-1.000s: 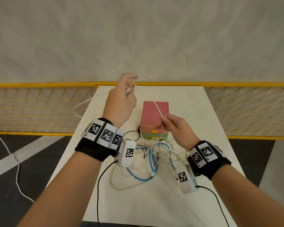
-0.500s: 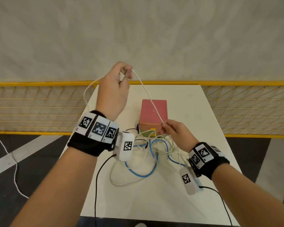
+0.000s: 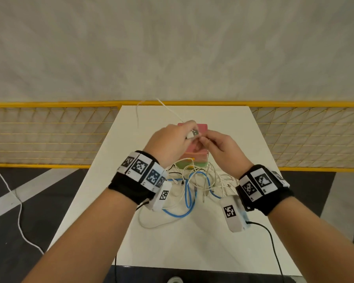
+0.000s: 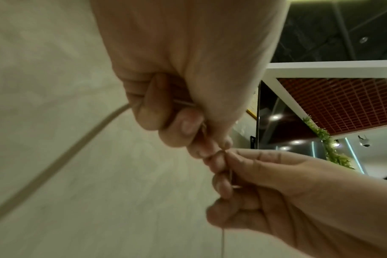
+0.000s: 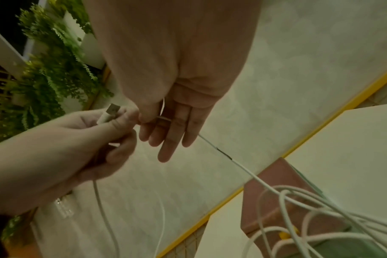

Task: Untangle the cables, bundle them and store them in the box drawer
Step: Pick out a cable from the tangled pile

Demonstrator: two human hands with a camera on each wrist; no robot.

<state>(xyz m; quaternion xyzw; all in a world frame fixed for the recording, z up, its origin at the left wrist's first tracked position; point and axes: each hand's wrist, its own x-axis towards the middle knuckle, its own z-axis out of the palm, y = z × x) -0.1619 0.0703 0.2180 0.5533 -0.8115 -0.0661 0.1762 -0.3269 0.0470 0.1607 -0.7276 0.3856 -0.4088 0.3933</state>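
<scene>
Holding one white cable (image 3: 173, 113) up above the table (image 3: 192, 246), the person works with two hands close together over the pink box (image 3: 201, 127). The left hand (image 3: 168, 142) pinches the plug end (image 3: 193, 134) of this cable, so it cannot slip away. The right hand (image 3: 221, 149) pinches the thin cord just beside it between thumb and finger, with its other fingers (image 5: 172, 139) loose; it seems to be starting a loop for a bundle. On the near side of the box lies the tangled pile (image 3: 200, 182). It has one blue cable (image 3: 187, 198), a thin black one and several white ones, too knotted to count. Only one box shows, and its drawers look shut.
</scene>
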